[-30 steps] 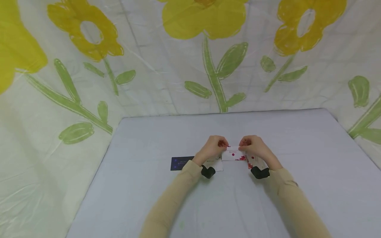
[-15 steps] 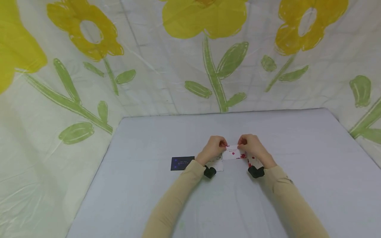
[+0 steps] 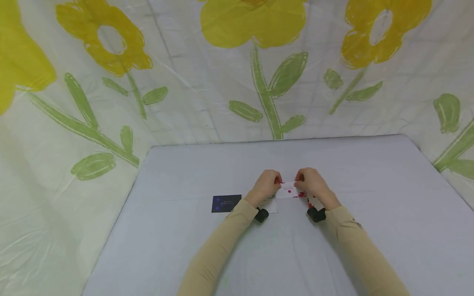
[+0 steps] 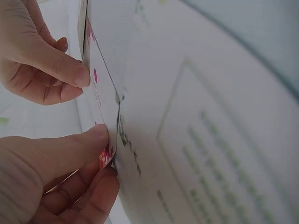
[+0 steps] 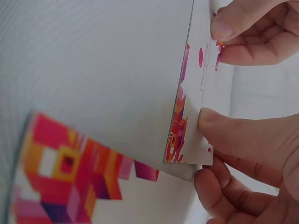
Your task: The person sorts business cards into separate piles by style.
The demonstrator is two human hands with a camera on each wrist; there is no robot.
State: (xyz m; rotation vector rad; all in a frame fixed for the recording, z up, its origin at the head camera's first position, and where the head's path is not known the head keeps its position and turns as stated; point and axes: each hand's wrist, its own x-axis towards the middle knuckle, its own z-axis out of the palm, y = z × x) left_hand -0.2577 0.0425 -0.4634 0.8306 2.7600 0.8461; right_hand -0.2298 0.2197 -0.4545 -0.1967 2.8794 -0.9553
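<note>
1. A white card is pinched at its left end by the left hand and at its right end by the right hand, just above the worktop.
2. It is judged light, thin, easily creased; best held by the edges.
</note>
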